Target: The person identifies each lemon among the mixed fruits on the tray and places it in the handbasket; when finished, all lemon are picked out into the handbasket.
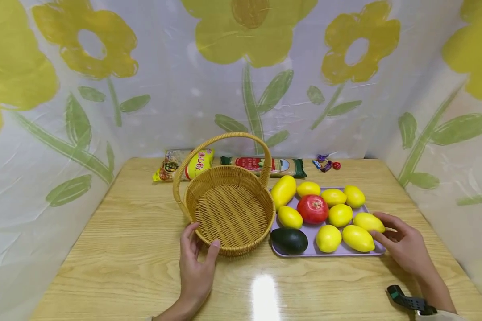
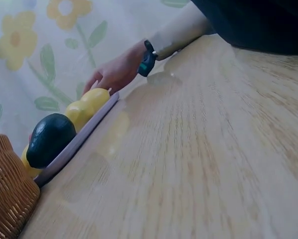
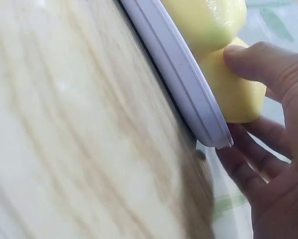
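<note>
A round wicker basket (image 1: 233,218) with a tall arched handle stands mid-table with nothing in it. My left hand (image 1: 197,272) touches its front left rim, thumb and fingers spread along the outside. To the basket's right lies a lilac tray (image 1: 309,255) of fruit: several lemons (image 1: 358,238), a red pomegranate (image 1: 313,209), a dark green avocado (image 1: 289,241) and a long yellow mango (image 1: 283,192). At the tray's right end my right hand (image 1: 405,245) pinches a lemon (image 3: 233,94) between thumb and fingers. In the right wrist view that lemon sits against another at the tray rim.
Behind the basket lie a macaroni bag (image 1: 184,164) and a spaghetti pack (image 1: 265,166). A few wrapped sweets (image 1: 325,163) lie at the back right. Flowered cloth walls (image 1: 164,102) enclose the wooden table (image 1: 116,249) at the back and both sides.
</note>
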Demonstrator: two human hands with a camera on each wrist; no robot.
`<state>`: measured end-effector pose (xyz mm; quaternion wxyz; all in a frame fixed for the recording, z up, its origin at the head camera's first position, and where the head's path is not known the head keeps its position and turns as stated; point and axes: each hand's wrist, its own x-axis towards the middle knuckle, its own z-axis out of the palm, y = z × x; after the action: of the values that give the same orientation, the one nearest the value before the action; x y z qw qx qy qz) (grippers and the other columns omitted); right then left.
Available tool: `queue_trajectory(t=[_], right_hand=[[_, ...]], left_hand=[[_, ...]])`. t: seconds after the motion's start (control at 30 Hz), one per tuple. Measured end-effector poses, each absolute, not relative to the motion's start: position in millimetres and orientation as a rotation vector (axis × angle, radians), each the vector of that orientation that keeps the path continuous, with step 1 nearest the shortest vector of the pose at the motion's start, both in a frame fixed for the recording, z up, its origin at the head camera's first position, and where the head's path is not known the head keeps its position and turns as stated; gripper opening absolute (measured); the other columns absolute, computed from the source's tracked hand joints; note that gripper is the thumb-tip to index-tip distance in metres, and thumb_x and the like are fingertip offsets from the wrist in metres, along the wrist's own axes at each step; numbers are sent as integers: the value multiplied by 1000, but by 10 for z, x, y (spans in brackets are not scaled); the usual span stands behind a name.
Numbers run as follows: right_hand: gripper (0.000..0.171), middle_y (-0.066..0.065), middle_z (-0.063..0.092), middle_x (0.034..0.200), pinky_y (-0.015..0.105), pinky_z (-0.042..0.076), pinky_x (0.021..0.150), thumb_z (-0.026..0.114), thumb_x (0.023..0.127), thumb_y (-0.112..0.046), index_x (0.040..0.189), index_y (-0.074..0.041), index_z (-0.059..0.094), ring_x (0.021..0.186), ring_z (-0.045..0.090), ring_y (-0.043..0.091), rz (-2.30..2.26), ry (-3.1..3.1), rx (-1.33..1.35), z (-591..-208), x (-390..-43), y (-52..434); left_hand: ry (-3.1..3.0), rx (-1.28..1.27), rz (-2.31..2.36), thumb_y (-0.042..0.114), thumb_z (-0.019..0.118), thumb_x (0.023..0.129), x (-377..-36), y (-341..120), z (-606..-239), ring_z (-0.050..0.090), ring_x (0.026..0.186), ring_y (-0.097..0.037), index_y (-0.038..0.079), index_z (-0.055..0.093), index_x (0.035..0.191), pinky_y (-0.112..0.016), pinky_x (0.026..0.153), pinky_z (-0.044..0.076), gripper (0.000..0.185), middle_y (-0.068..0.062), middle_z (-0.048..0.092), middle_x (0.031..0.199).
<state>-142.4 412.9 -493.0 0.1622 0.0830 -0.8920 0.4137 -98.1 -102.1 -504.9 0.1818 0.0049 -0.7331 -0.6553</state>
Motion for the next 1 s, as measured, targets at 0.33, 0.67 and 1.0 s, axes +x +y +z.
queue_trajectory(t=[0.33,0.67,1.0], right_hand=[[49,-7,70,141,12,60,96,67,99,18,146,12,58,123,70,-2,1727,-2258,346,-4407,-1360,3960],[51,9,71,141,26,64,103,76,92,17,141,2,67,123,73,15,1707,-2467,1014,-3871,-1786,2820],[47,11,71,145,34,65,105,82,99,-6,144,-11,70,126,71,18,1647,-2569,1389,-4034,-2081,1854]], left_hand=[[-2014,17,-1865,1,74,101,-1067,-1047,-5036,57,146,-43,11,41,159,-29,127,43,68,-25,51,163],[-1959,-19,-1877,10,75,105,-1009,-1064,-5084,36,161,-40,10,43,164,-23,132,30,67,-18,38,172],[-1926,-28,-1920,0,74,102,-1007,-1078,-5086,37,160,-46,12,44,164,-18,128,32,70,-18,37,173]])
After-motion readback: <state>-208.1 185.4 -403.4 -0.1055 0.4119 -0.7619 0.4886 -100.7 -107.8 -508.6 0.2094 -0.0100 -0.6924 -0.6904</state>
